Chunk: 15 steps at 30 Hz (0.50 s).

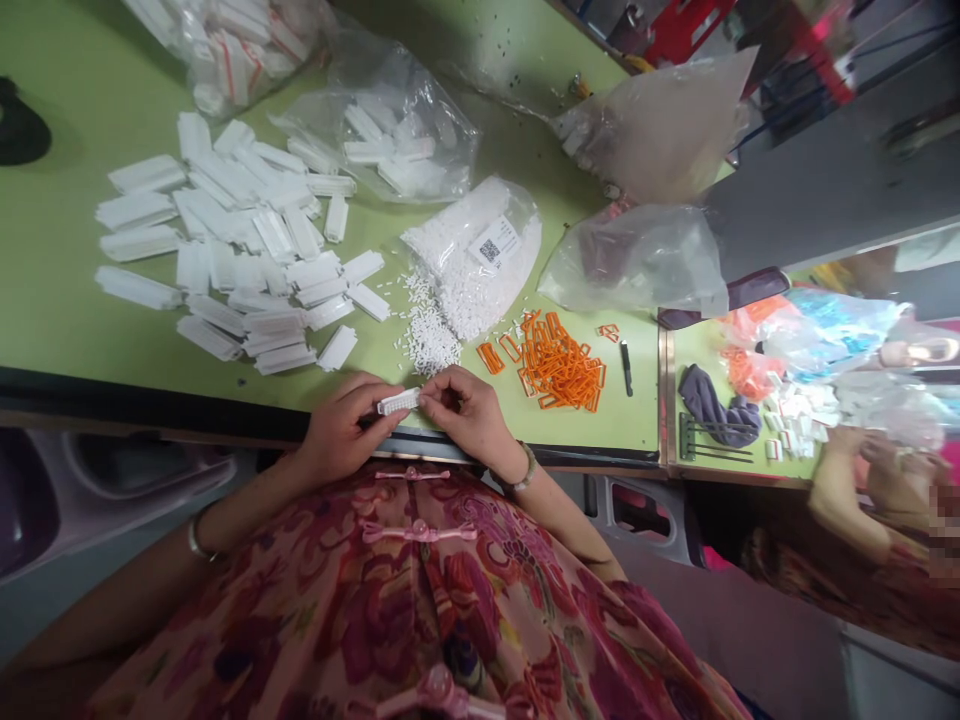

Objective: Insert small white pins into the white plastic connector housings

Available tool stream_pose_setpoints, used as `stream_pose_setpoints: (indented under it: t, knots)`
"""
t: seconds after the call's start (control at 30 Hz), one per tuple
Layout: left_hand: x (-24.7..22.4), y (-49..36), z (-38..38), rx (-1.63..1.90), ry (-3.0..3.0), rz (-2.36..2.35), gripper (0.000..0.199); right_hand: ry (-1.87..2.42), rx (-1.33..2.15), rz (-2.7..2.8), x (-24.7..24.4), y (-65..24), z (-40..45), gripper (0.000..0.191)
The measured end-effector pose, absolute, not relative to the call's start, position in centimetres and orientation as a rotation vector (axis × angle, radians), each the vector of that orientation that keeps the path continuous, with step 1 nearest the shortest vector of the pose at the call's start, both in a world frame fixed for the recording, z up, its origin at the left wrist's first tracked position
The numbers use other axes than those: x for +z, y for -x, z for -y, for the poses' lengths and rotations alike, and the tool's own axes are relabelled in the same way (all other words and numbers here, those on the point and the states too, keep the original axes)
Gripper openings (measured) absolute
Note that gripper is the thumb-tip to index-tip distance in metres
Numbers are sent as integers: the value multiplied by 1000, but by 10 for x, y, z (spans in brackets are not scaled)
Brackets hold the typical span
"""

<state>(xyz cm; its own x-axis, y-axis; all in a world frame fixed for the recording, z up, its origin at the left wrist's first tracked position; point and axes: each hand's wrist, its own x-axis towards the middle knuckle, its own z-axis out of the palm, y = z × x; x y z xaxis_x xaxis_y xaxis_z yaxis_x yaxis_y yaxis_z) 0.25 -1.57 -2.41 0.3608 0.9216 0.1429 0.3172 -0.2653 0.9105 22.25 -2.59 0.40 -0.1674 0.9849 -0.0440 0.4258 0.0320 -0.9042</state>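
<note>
Between my two hands, just above the table's front edge, is a white ridged plastic piece (399,402). My left hand (346,425) grips its left end between thumb and fingers. At its right end my right hand (466,412) is closed in a pinch; whatever lies between those fingertips is hidden or too small to name. Right behind my hands spreads a heap of tiny white plastic pegs (431,340), spilling from a clear bag (480,255) with a printed label. Orange rectangular frames (562,365) are piled to the right of my right hand.
Many white ridged pieces (247,240) cover the table's left side. Plastic bags (397,130) stand behind them, others (630,260) at the back right. A black-handled tool (625,368) lies right of the orange frames. A co-worker's arms (855,490) are at the adjoining table.
</note>
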Motion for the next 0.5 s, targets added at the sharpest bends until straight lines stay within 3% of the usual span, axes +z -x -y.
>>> stream_pose_setpoints:
  t: [0.27, 0.5]
  knots:
    - [-19, 0, 16, 887, -1723, -1096, 24, 1554, 1162, 1694, 4, -226, 30, 11]
    - [-16, -1, 18, 995, -1446, -1279, 26, 1647, 847, 2097, 3, -222, 37, 8]
